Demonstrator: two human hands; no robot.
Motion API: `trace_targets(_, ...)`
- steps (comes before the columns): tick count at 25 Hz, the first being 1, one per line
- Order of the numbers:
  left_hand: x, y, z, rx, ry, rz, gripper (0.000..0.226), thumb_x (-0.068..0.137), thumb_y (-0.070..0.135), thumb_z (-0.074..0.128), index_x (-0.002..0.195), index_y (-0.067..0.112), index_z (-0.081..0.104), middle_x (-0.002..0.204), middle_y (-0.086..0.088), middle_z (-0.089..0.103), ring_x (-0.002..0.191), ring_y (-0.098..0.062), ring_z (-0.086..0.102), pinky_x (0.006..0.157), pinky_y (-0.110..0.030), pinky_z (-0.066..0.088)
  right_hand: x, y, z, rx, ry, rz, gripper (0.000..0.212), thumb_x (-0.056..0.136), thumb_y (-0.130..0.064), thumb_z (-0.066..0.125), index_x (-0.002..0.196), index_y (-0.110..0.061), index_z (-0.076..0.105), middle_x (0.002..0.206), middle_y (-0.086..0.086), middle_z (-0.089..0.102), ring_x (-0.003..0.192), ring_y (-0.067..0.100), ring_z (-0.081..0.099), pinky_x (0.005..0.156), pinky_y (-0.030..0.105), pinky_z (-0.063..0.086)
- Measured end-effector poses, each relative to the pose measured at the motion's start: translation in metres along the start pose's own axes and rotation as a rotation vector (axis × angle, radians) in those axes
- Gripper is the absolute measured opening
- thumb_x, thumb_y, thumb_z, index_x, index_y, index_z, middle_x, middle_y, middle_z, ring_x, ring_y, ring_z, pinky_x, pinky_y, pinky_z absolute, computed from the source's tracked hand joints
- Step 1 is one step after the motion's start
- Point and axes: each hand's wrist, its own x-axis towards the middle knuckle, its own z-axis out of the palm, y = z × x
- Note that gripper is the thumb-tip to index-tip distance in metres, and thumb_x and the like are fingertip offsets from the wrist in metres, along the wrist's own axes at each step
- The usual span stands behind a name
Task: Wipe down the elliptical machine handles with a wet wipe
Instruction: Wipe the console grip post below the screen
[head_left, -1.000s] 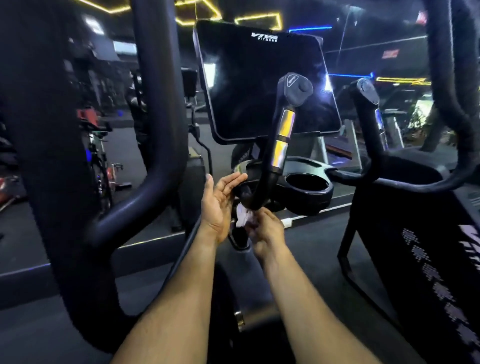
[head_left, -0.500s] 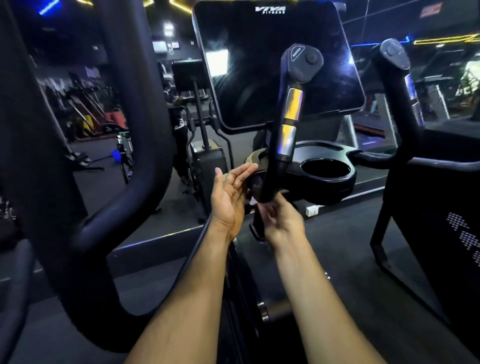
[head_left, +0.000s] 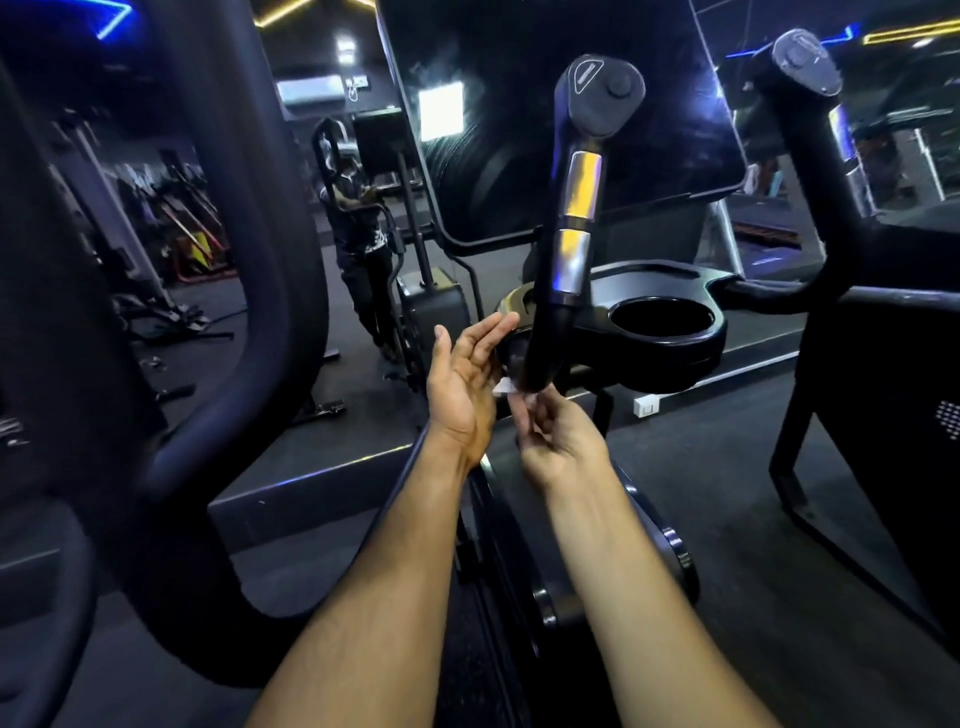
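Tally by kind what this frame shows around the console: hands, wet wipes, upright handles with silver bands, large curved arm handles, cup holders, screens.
Hands: 2, the left hand and the right hand
Wet wipes: 1, the wet wipe
Upright handles with silver bands: 2
Large curved arm handles: 1
Cup holders: 1
Screens: 1
Total: 8
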Motion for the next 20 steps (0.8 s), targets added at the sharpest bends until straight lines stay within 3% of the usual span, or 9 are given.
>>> trace_targets(3,0.001,-0.002,0.0,-0.048,-0.024,0.005,0.073,0.108,0.062,0.022,0.133,0.009,0.065,0.142,-0.011,0.066,0.141,-0.031,0.053,0.125,-0.059,0.028,-0.036,-0.001,-0.005,0.047,0.021,-0.005,0.016,0.097,0.008,0.054,0.084,0.003,0.063,0.067,0.01,0.063,0.045,0.01,0.064,0.069,0.033,0.059)
trace_targets(6,-0.001,-0.001,0.001,-0.036,-0.007,0.005,0.073,0.108,0.061,0.021,0.134,0.009,0.064,0.141,-0.011,0.066,0.142,-0.031,0.053,0.126,-0.056,0.028,-0.071,-0.013,0.005,0.064,-0.077,-0.063,0.013,0.097,0.007,0.054,0.09,0.003,0.065,0.084,0.012,0.065,0.07,0.016,0.069,0.068,0.028,0.06)
trace_targets(8,-0.003,0.003,0.004,-0.001,0.007,0.0,0.073,0.109,0.06,0.018,0.136,0.009,0.062,0.14,-0.009,0.068,0.14,-0.028,0.054,0.127,-0.051,0.028,-0.084,-0.037,0.025,0.061,-0.156,-0.204,0.014,0.096,0.006,0.055,0.093,0.001,0.067,0.087,0.01,0.07,0.079,0.014,0.067,0.065,0.026,0.063)
trace_targets(10,-0.006,0.005,0.006,0.023,0.002,0.005,0.074,0.109,0.06,0.016,0.138,0.009,0.061,0.141,-0.008,0.067,0.14,-0.025,0.055,0.127,-0.049,0.028,-0.094,-0.062,0.041,-0.031,-0.227,-0.454,0.013,0.095,0.005,0.059,0.099,-0.003,0.069,0.082,0.006,0.073,0.073,0.011,0.069,0.065,0.024,0.061)
trace_targets(11,-0.007,0.005,0.006,0.021,-0.005,0.008,0.075,0.109,0.06,0.016,0.139,0.008,0.061,0.141,-0.009,0.067,0.14,-0.024,0.055,0.127,-0.048,0.028,-0.098,-0.073,0.042,-0.17,-0.257,-0.664,0.015,0.094,0.002,0.063,0.103,-0.007,0.069,0.081,0.002,0.073,0.073,0.009,0.069,0.068,0.023,0.058)
trace_targets(13,-0.007,0.006,0.007,0.004,-0.004,0.012,0.076,0.109,0.061,0.017,0.141,0.007,0.059,0.141,-0.009,0.067,0.138,-0.024,0.056,0.125,-0.045,0.031,-0.095,-0.079,0.033,-0.701,-0.286,-1.281,0.024,0.092,-0.004,0.07,0.111,-0.018,0.068,0.092,-0.001,0.072,0.085,0.009,0.068,0.076,0.022,0.055)
trace_targets(15,-0.007,0.006,0.009,0.013,0.012,0.011,0.076,0.109,0.06,0.017,0.141,0.005,0.058,0.139,-0.01,0.068,0.134,-0.023,0.06,0.117,-0.04,0.04,-0.077,-0.071,0.016,-1.216,-0.436,-1.793,0.017,0.093,-0.005,0.072,0.108,-0.012,0.072,0.099,0.006,0.069,0.093,0.018,0.065,0.08,0.028,0.054)
trace_targets(17,-0.009,0.008,0.01,0.004,0.018,0.01,0.075,0.109,0.059,0.018,0.14,0.005,0.059,0.138,-0.01,0.069,0.132,-0.024,0.061,0.107,-0.035,0.044,-0.058,-0.062,0.003,-1.402,-0.539,-1.951,0.008,0.095,-0.006,0.07,0.098,0.0,0.074,0.098,0.012,0.067,0.09,0.026,0.064,0.08,0.034,0.055)
trace_targets(20,-0.01,0.008,0.011,-0.019,0.004,0.019,0.075,0.109,0.059,0.017,0.139,0.005,0.059,0.138,-0.009,0.068,0.138,-0.028,0.056,0.114,-0.039,0.041,-0.043,-0.054,-0.014,-1.394,-0.535,-1.953,0.011,0.097,-0.006,0.068,0.094,0.003,0.074,0.096,0.014,0.065,0.085,0.028,0.064,0.078,0.033,0.056)
